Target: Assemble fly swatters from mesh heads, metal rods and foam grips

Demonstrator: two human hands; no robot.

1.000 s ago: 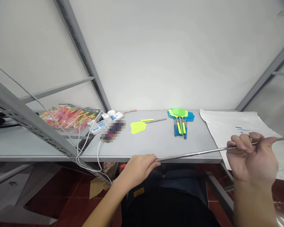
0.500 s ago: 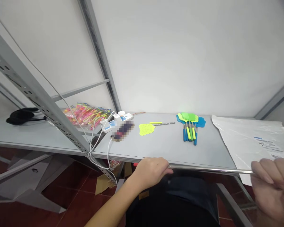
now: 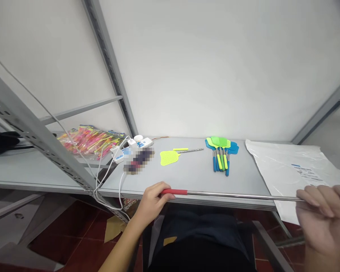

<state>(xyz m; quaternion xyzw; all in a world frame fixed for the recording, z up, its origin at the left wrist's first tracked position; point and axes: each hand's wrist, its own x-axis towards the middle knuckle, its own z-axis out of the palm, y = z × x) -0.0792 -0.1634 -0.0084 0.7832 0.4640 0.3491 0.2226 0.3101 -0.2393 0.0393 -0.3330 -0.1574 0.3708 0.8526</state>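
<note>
A long thin metal rod with a red grip stretches level along the front edge of the grey table. My left hand is closed round the red grip end. My right hand pinches the rod's other end at the lower right, fingers curled. Farther back on the table lie a loose yellow swatter head with a short metal shaft, and a bunch of blue and green swatters.
A white plastic bag covers the table's right part. Power strips with white cables and a blurred object sit at the back left. Colourful packets lie on the neighbouring shelf. Grey slanted frame posts cross the left side.
My left hand has slid back along the rod, uncovering the red grip. The rod, tilted up to the right a second ago, now lies level. My right hand has dropped lower.
</note>
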